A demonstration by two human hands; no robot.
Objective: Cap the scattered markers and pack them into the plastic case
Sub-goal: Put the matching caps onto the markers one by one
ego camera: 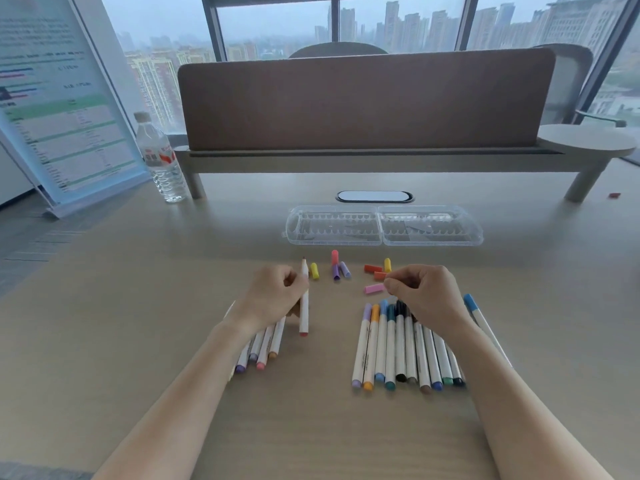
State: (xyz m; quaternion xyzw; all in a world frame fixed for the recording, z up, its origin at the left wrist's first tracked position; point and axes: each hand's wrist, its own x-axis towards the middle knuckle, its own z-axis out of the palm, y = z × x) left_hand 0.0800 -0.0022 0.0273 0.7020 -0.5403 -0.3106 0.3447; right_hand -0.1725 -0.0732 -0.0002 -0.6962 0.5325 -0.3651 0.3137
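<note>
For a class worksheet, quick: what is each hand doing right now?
Left hand: grips an uncapped marker, tip up.
Right hand: fingers curled by the pink cap; whether it pinches anything cannot be told.

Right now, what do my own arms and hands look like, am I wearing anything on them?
Both forearms are bare from the bottom edge of the view up to the wrists: no sleeves show. The left hand and the right hand wear no gloves, and no watch, bracelet or ring can be seen on them. No markings show on either arm.
</note>
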